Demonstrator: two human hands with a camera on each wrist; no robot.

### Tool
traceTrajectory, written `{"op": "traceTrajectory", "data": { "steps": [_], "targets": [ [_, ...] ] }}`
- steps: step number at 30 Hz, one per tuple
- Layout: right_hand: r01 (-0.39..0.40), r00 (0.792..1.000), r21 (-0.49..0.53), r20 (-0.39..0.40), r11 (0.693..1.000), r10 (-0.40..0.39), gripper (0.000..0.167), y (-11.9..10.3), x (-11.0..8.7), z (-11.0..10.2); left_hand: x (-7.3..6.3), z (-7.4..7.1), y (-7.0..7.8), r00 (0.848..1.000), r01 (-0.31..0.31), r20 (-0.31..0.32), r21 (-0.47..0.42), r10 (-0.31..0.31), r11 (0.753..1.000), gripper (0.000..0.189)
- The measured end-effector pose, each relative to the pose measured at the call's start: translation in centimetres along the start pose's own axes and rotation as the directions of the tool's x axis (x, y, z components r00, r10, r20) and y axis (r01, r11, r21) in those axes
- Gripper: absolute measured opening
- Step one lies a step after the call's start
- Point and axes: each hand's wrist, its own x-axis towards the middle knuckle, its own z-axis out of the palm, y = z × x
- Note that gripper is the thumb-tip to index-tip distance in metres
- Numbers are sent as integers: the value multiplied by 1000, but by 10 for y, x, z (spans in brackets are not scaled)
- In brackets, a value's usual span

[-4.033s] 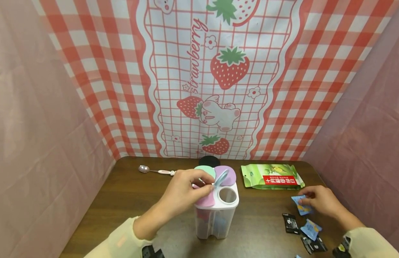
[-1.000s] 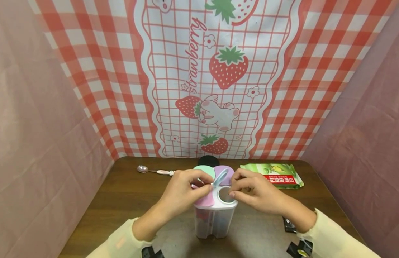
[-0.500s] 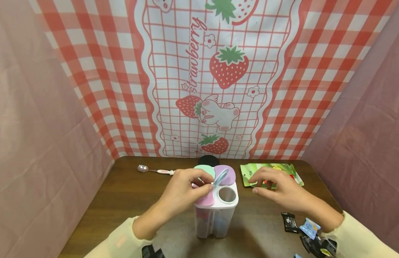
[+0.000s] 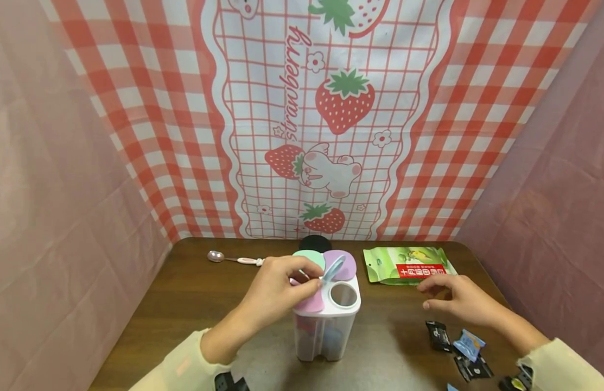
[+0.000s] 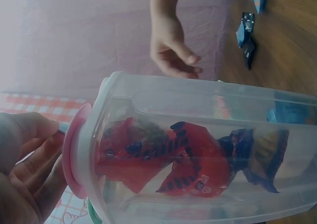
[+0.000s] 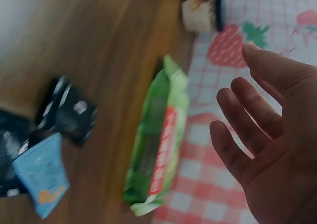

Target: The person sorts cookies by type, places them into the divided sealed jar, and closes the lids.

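A clear container [image 4: 326, 336] with a white top stands upright on the table. My left hand [image 4: 277, 282] pinches its raised light blue lid [image 4: 335, 267] between thumb and fingers, beside a round opening [image 4: 344, 295]. Pink, mint and purple lids cover the other compartments. Red-wrapped packets [image 5: 198, 159] and a blue packet [image 5: 292, 114] show through the wall in the left wrist view. My right hand [image 4: 460, 298] hovers with loosely bent fingers, holding nothing. Below it lie a blue packet [image 4: 470, 345] and black packets [image 4: 438, 336].
A green pack [image 4: 409, 265] lies at the back right. To the left of the container is a spoon [image 4: 235, 259] with a pink and white handle. Behind the container stands a jar with a black lid [image 4: 316, 243]. Checked cloth [image 4: 194, 136] hangs at the table's back edge.
My right hand gripped a blue packet at the right, came to the container's opening, and has since moved back right without it. My left hand has stayed at the blue lid.
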Motion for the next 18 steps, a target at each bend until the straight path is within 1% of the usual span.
{"op": "traceTrajectory", "data": {
  "steps": [2,5,8,10,12,16,17,18],
  "targets": [
    [-48,998,41,47,998,46,26,11,-4,1,0,0,0,1000,0,1,-4,0,1000,10],
    [-126,988,110,105,986,115,30,26,-11,5,0,0,1,1000,1,1,-7,-1,1000,9],
    [-160,980,128,136,979,143,35,42,-17,11,-1,0,1,1000,3,-1,-3,-3,1000,9],
    [-158,980,113,143,981,141,36,52,-22,15,-1,0,1,1000,2,-2,-1,-2,1000,10],
    [-140,981,60,141,988,130,37,61,-26,17,-1,0,1,1000,-2,-3,-1,2,1000,10],
    [-119,983,-9,136,993,119,37,73,-33,21,-1,0,1,1000,-3,-4,-1,3,1000,10],
    [-116,984,-19,136,993,118,37,76,-34,22,-1,0,1,1000,-3,-4,-1,3,1000,10],
    [-123,982,-9,145,992,123,37,79,-35,23,0,0,1,1000,-3,-5,1,3,1000,10]
  ]
}}
